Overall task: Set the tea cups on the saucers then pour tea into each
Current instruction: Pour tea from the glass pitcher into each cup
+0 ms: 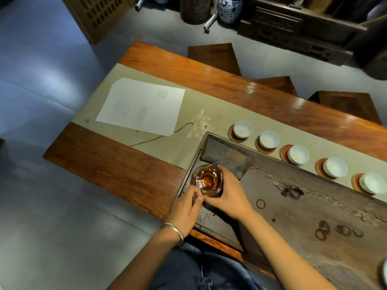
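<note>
A glass pitcher with amber tea stands on the left end of the dark wooden tea tray. My right hand grips the pitcher's right side. My left hand touches its near base with curled fingers; whether they hold anything is hidden. Beyond the tray's far edge, several white tea cups stand in a row on round brown saucers, from the leftmost cup on its saucer to the rightmost cup. The cups look pale inside.
A sheet of white paper lies on the beige table runner to the left. Wet ring marks dot the tray. Wooden stools stand past the table's far edge. A white object shows at the right border.
</note>
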A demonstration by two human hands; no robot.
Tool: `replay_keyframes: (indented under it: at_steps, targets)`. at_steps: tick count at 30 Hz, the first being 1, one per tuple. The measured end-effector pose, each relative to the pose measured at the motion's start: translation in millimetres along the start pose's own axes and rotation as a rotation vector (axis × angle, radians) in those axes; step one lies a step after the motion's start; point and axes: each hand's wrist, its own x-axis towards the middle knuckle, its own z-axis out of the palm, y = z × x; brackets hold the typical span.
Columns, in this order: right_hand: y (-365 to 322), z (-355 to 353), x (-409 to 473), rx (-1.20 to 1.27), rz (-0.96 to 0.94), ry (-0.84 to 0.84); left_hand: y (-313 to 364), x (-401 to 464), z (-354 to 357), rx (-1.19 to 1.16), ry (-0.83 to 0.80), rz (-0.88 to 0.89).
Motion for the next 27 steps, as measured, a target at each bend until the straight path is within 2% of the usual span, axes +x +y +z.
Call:
replay_keyframes:
  at_steps: [8, 18, 27]
  targets:
    - [-3, -12, 1, 0.036, -0.023, -0.010, 18, 4, -4, 0.007, 0.061, -0.016]
    - [-6, -44, -1, 0.130, -0.041, 0.065, 61, 22, -19, -0.104, 0.133, 0.092]
    - [-3, -57, 14, 0.230, -0.012, 0.223, 92, 58, -23, -0.151, 0.150, 0.119]
